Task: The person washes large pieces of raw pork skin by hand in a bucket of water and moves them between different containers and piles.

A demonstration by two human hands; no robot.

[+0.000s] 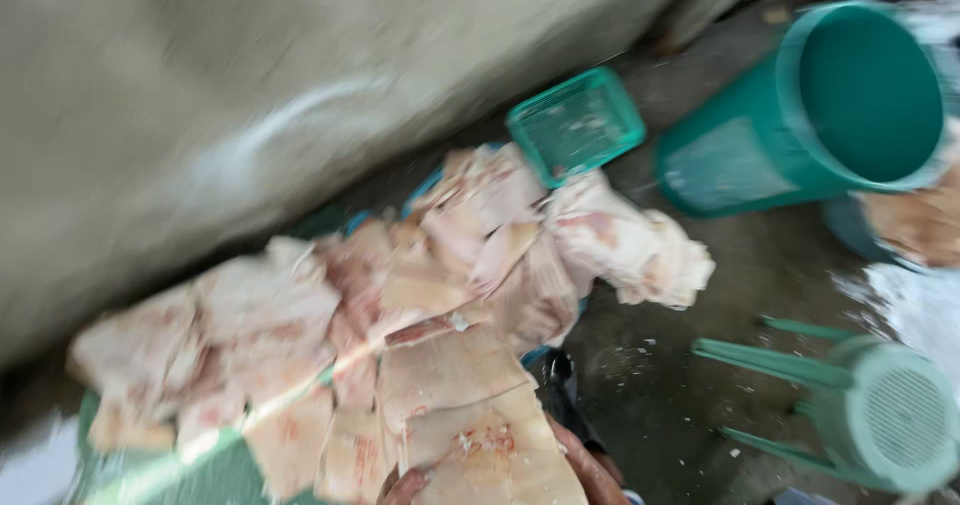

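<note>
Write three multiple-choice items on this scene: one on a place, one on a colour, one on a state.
1. Where is the small basket?
A. by the wall, above the meat pile
B. inside the bin
C. on the stool

2. What colour is the big bin?
A. red
B. green
C. white

3. How does the stool stand?
A. upright
B. tipped on its side
C. stacked on the bin

Answers: 1 A, the basket sits past the pile of meat slabs beside the wall. 2 B, its wall and inside are green. 3 B, its legs point sideways.
</note>
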